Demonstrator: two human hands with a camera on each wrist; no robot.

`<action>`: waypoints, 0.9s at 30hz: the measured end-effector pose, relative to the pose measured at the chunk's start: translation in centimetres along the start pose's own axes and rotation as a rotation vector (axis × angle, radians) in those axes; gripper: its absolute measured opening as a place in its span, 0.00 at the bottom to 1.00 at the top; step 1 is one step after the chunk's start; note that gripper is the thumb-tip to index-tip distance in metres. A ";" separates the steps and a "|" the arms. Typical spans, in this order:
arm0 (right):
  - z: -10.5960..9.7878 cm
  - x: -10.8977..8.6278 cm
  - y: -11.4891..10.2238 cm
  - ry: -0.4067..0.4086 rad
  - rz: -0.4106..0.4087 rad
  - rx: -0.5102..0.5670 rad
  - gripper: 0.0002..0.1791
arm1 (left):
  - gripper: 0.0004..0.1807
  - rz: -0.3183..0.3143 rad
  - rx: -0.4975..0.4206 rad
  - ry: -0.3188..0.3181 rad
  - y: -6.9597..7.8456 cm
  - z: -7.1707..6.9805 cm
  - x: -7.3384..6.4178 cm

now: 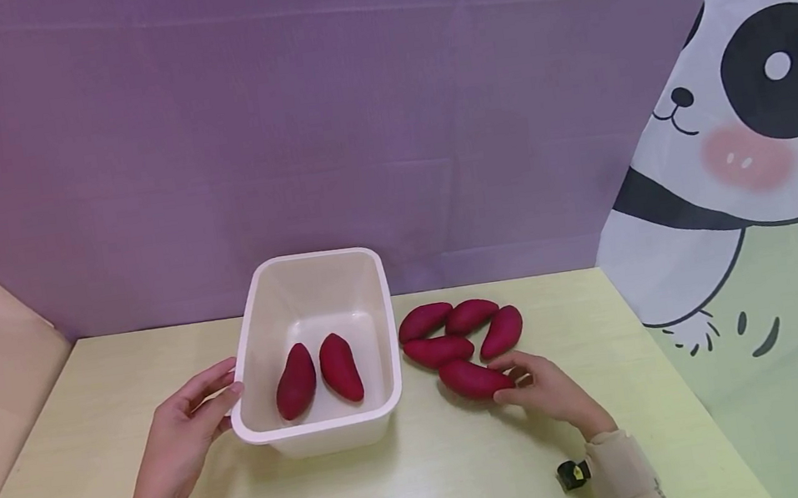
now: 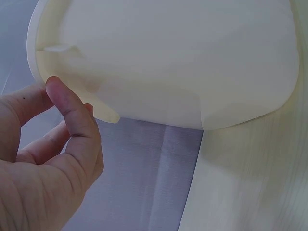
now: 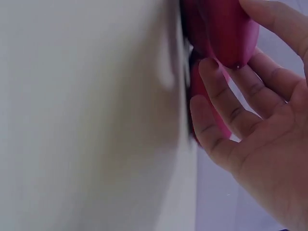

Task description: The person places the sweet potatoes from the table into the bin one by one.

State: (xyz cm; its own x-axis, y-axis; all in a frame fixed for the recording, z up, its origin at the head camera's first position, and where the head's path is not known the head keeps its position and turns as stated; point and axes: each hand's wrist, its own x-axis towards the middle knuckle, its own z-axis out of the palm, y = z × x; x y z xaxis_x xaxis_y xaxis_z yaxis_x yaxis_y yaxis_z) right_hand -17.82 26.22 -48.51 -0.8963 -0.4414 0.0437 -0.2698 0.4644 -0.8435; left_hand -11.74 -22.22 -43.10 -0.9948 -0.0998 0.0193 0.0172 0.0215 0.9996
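Note:
A white plastic bin stands on the table with two red sweet potatoes lying inside it. My left hand pinches the bin's left rim between thumb and fingers; in the left wrist view the bin's outer side fills the top. To the right of the bin, my right hand holds the right end of another sweet potato between thumb and fingers. In the right wrist view that sweet potato points its tip toward the palm. Several more sweet potatoes lie grouped just behind it.
The pale wooden table ends at a purple cloth backdrop directly behind the bin. A panda print covers the cloth on the right. Each wrist carries a small black device.

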 end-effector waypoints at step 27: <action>-2.5 4.4 -7.9 -0.024 -0.107 0.133 0.22 | 0.27 -0.013 -0.013 -0.006 -0.3 -0.1 0.2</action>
State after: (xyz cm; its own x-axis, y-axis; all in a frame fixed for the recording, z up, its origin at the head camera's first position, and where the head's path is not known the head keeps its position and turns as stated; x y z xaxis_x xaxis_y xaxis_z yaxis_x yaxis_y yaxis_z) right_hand -20.54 22.54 -40.25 -0.8556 -0.5021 0.1260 -0.3135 0.3089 -0.8979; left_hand -11.99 -22.33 -43.36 -0.9956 -0.0939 0.0067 0.0060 0.0075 1.0000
